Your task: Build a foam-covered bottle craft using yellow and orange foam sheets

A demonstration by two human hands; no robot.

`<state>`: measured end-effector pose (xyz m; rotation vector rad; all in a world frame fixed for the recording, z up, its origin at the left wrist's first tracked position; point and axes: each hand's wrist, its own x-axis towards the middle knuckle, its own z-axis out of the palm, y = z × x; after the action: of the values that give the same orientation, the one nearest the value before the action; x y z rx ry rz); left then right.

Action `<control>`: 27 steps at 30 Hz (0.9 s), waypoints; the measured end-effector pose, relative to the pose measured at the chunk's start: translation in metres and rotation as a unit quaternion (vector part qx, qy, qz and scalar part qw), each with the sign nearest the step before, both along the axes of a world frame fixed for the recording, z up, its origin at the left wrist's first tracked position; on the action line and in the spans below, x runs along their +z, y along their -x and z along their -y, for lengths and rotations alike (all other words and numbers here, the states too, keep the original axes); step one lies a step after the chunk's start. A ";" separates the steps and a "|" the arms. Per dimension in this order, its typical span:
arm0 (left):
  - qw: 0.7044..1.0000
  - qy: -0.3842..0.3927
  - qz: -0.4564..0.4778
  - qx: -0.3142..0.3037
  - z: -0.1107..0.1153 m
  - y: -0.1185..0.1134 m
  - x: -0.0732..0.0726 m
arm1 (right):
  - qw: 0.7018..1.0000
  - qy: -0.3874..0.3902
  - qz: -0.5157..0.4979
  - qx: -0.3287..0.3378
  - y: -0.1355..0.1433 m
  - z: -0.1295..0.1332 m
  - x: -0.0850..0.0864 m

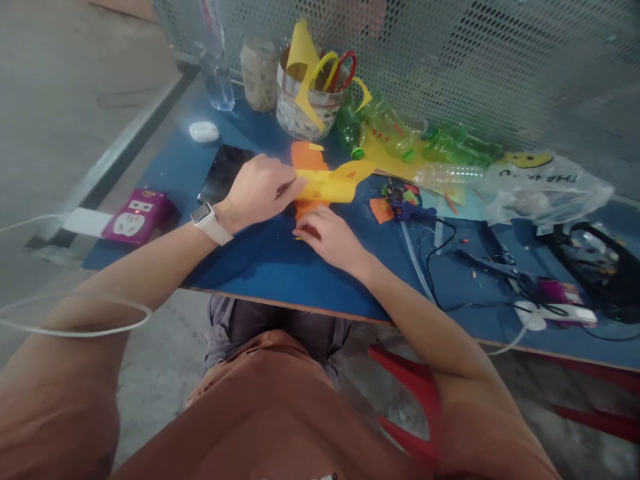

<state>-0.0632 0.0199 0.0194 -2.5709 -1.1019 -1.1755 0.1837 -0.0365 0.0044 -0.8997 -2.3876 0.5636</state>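
A yellow paper piece (330, 185), rolled and with a curved tail at its right end, lies across an orange piece (309, 157) on the blue table. My left hand (263, 190), with a white watch on its wrist, grips the yellow piece at its left end, fingers pressed together. My right hand (333, 239) is curled at the near end of the orange piece, thumb and fingertips close together on its edge. The fingertips of both hands are partly hidden.
A black phone (225, 175) lies left of the hands. Behind stand a tub with scissors (307, 110), a jar (259, 75) and green bottles (390, 127). A glue gun (400, 200), cables and a plastic bag (545, 187) are at the right; a purple socket block (137, 217) is at the left.
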 end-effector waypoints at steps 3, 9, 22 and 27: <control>1.000 0.013 0.011 -0.004 0.000 0.001 0.000 | 1.000 0.010 -0.003 -0.009 0.001 0.001 0.000; 0.999 0.025 0.030 -0.007 -0.001 0.001 -0.003 | 1.000 -0.001 0.031 0.003 0.002 0.005 0.001; 0.999 0.029 -0.024 0.019 0.005 -0.001 0.004 | 0.994 0.007 0.107 -0.013 0.016 0.016 0.016; 0.999 0.018 -0.027 0.013 0.006 -0.005 0.000 | 0.993 0.052 0.104 -0.038 0.023 0.007 0.019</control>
<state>-0.0578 0.0134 0.0199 -2.5905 -1.1516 -1.0833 0.1607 -0.0437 0.0237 -1.1385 -2.5141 0.5959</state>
